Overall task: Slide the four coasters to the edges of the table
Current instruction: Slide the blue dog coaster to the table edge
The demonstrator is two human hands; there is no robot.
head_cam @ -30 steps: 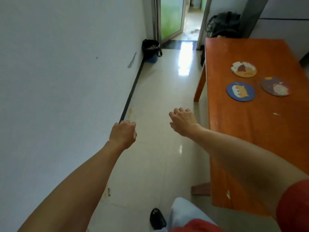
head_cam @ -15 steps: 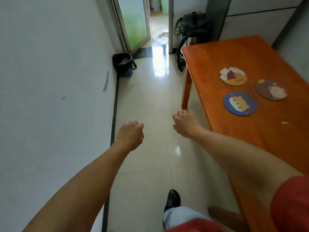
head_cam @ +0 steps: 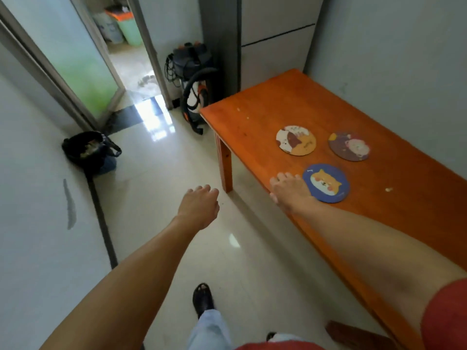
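Note:
Three round coasters lie on the orange wooden table [head_cam: 290, 102]: a blue one with a dog face [head_cam: 328, 183], a yellow and white one [head_cam: 296, 140] behind it, and a dark purple one [head_cam: 349, 146] to the right. A fourth coaster is not in view. My right hand [head_cam: 289, 192] hovers over the table's left edge, fingers spread, right beside the blue coaster and partly covering its left rim. My left hand [head_cam: 199, 205] hangs over the floor left of the table, fingers loosely curled, holding nothing.
A vacuum cleaner [head_cam: 194, 87] stands by the table's far left corner. A black bin [head_cam: 88, 150] sits against the left wall near an open doorway [head_cam: 131, 54]. A grey wall runs along the table's right side. My foot [head_cam: 202, 298] is on the tiled floor.
The view has swung right and closer to the table. My right hand has moved from over the floor to the table's left edge, next to the blue coaster. My left hand stays over the floor.

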